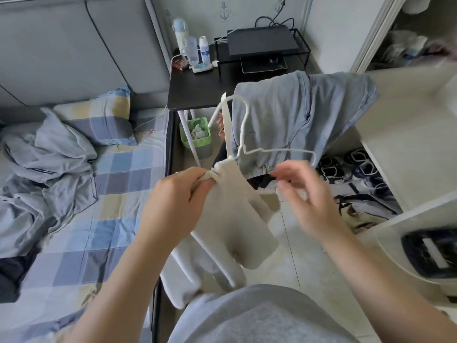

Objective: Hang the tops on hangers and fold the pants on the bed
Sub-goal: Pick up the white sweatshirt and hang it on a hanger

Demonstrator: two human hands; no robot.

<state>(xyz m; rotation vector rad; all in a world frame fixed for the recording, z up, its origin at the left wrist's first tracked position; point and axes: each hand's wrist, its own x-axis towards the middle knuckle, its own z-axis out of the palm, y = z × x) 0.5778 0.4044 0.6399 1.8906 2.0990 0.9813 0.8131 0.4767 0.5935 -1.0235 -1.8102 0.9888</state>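
Note:
A cream-white top (237, 219) hangs in front of me from a white wire hanger (243, 129). My left hand (173, 201) pinches the top's bunched shoulder at the hanger's left end. The hanger's right arm sticks out bare towards my right hand (304, 191). That hand hovers, blurred, just under the hanger's right tip with loosely bent fingers; whether it holds anything I cannot tell. Light-blue jeans (296, 115) are draped over a white door or panel behind the hanger. Grey-blue clothes (49, 154) lie crumpled on the checked bed (108, 219) at the left.
A black side table (197, 90) with bottles and a printer stands beyond the bed. Under it sits a green bin (196, 134). Shoes (356, 164) and a bag lie in the open wardrobe on the right. A white chair (183, 273) is below the top.

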